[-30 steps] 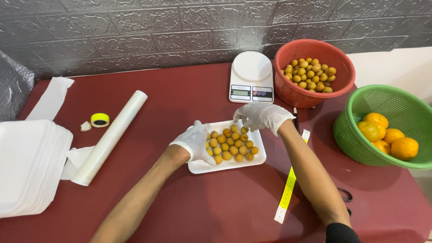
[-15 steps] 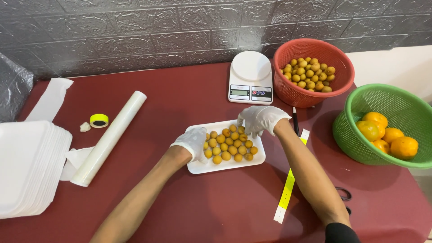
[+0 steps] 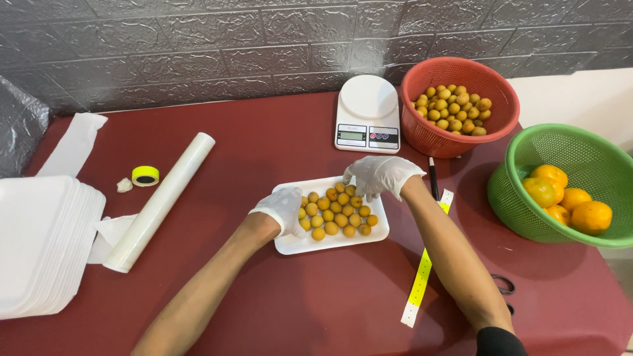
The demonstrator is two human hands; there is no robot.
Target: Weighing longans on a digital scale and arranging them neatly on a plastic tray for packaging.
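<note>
While both gloved hands worked over it, one white foam tray (image 3: 310, 242) sat at the middle of a dark red table (image 3: 283, 132); every place below is given from that tray.

Fruit on tray: about twenty small round yellow-brown fruits (image 3: 339, 214), packed touching one another in rows.
Left hand: one left hand (image 3: 283, 209) in a white glove, fingers curled against the tray's left edge and the nearest fruits; whether it pinched one could not be told.
Right hand: one right hand (image 3: 381, 175) in a white glove, over the tray's far right corner, fingers bent down onto the fruits there; grip could not be told.
Scale: one white kitchen scale (image 3: 367, 112), just beyond the tray.
Red basket: one red basket (image 3: 455, 135), beyond and to the right, holding some twenty more small fruits.
Green basket: one green basket (image 3: 580, 155), well to the right, with four oranges (image 3: 567, 198).
Strip: one yellow-and-white strip (image 3: 422, 277), just right of the tray.
Pen: one dark pen (image 3: 434, 178), right of the tray.
Roll: one clear film roll (image 3: 161, 201), left of the tray.
Tape: one yellow tape ring (image 3: 145, 175), farther left.
Spare trays: one stack of white foam trays (image 3: 39, 240), far left.
</note>
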